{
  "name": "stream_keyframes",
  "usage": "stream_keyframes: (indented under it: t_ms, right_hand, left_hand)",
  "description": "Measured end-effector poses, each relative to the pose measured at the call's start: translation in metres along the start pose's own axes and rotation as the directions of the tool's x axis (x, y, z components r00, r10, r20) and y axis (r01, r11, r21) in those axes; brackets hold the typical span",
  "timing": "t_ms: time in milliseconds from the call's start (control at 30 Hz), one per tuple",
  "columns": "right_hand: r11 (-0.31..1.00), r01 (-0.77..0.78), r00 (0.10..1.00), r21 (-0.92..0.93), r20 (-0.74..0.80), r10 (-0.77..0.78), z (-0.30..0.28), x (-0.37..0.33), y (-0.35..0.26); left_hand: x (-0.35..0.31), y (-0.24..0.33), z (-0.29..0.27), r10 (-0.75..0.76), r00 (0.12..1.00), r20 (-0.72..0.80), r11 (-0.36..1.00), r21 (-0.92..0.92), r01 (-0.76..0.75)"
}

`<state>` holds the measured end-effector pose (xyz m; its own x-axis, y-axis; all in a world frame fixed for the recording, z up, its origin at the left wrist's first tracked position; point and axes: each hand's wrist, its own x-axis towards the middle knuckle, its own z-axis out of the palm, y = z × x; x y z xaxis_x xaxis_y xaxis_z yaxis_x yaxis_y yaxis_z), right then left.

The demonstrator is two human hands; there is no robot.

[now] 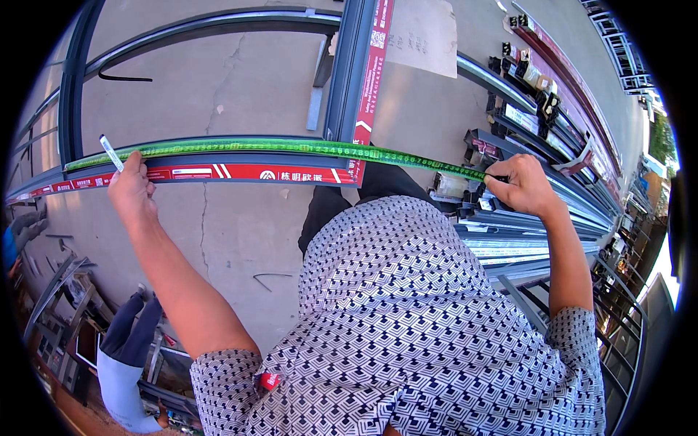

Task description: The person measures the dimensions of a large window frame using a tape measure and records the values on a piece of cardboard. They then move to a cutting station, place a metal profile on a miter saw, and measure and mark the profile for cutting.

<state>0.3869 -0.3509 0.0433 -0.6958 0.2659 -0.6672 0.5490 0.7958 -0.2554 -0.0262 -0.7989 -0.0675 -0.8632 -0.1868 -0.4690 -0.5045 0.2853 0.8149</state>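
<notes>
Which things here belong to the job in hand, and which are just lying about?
In use:
Green measuring tape, gripped by the right hand
White pen, in the left hand
Dark metal frame under the tape

Apparently just lying about:
Beige sheet
Hooked black strip
Metal bars

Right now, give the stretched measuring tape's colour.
The stretched measuring tape is bright green, clearest in head view.

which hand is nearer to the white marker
Left. The left hand holds the white marker; the right hand is well off to its right, gripping the green measuring tape.
</notes>
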Motion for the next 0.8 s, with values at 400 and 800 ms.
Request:
stream_keyframes:
  t_ms: [400,800]
  right_hand:
    - [0.999,0.002,0.998,0.048,0.057,-0.005,-0.003,0.005,0.000]
    - [0.995,0.074,0.997,0.069,0.030,-0.076,0.001,0.006,0.001]
  left_hand:
    - [0.005,0.002,-0.009,-0.002,0.999,-0.049,0.999,0.053,0.004]
    - [0.008,0.003,-0.025,-0.006,0.999,-0.038,0.999,0.046,0.007]
